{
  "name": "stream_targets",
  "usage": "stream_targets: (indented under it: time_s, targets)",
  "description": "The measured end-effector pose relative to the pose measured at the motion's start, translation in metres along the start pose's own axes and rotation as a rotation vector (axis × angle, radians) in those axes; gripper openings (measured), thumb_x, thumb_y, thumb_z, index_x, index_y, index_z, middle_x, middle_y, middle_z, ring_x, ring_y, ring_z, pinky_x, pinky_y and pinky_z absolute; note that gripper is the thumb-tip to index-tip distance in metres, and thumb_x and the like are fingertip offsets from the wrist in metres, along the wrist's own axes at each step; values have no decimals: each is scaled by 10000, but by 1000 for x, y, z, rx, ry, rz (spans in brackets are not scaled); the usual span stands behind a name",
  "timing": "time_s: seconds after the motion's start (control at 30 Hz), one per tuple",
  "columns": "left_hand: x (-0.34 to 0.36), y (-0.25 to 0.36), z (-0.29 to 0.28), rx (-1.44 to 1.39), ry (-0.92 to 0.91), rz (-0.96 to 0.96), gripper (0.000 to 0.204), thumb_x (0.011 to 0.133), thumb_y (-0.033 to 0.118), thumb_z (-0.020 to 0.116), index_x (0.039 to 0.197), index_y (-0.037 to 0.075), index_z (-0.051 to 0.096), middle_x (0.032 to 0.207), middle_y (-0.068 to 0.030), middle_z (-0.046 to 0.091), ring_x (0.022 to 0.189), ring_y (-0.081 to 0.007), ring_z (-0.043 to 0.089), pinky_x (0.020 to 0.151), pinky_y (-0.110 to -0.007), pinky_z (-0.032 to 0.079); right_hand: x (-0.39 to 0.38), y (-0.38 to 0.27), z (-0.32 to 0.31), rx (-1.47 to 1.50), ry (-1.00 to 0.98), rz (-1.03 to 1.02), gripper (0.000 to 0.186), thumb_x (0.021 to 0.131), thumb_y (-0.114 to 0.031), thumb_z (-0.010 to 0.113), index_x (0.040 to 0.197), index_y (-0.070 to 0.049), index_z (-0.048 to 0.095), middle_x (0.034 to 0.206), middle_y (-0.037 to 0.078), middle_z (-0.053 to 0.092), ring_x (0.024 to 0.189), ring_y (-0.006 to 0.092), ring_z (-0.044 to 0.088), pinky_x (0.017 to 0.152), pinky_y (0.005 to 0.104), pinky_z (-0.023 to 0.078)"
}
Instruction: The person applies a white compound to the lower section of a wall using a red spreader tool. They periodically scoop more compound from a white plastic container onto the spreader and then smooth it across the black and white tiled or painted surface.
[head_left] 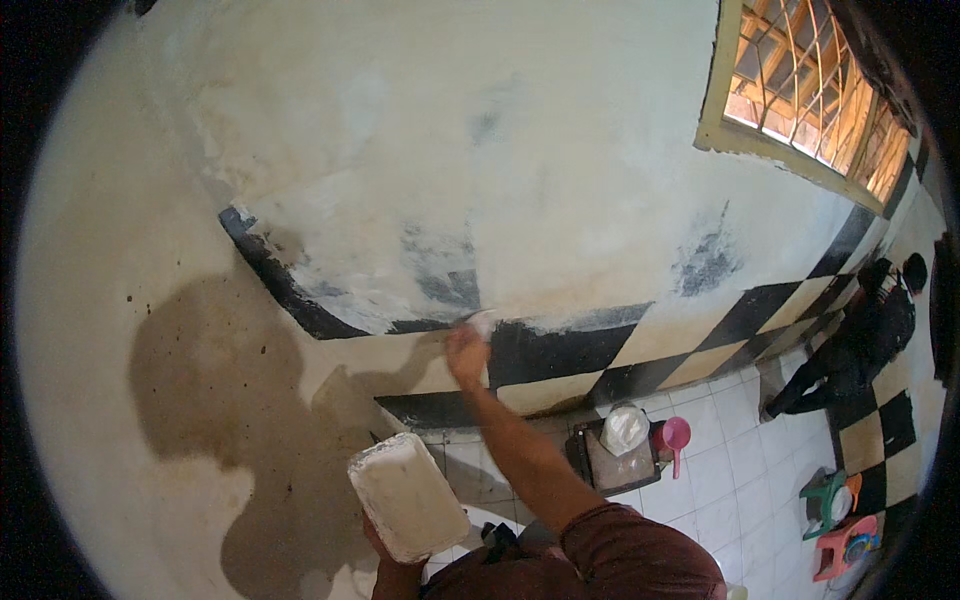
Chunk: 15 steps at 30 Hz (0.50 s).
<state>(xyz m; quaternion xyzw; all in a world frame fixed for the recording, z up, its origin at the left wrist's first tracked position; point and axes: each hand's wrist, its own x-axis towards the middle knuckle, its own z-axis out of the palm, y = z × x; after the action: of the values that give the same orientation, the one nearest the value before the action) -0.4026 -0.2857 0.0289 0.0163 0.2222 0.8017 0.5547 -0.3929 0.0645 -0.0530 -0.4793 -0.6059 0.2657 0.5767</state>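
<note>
My right hand (466, 352) grips a small scraper (482, 322), its blade against the wall (480, 170) where smeared white paste overlaps the black squares of a checkered band (560, 350). My left hand (373, 532) holds up a rectangular tray (407, 495) coated with pale white paste, at the lower middle; its fingers are mostly hidden by the tray. Cloudy white coating with dark patches showing through covers the wall above the band.
A person in dark clothes (860, 325) stands at the right, below a barred window (790, 85). On the tiled floor (725, 470) are a dark platform (620, 475) with a white bag (625, 428), a pink dipper (675, 432), and green (820, 500) and pink stools (835, 550) holding containers.
</note>
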Motion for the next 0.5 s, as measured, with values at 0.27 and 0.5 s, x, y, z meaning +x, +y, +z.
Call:
stream_targets:
  time_s: [0.27, 0.5]
  targets:
    - [-2, 5, -9, 25, 14, 6, 606, 950, 547, 372, 1406, 152, 429, 1360, -104, 519, 1201, -344, 538, 986, -540, 455, -73, -55, -64, 115, -494, 45, 107, 762, -77, 638, 793, -9, 561, 662, 159, 578, 688, 255, 655, 622, 384, 516]
    - [27, -23, 5, -114, -34, -226, 546, 973, 486, 372, 1372, 127, 467, 1306, -115, 558, 1163, -308, 569, 985, -504, 465, -29, -149, -228, 905, -178, 619, 158, 799, 38, 566, 949, -4, 594, 889, 97, 659, 771, 188, 662, 706, 352, 566]
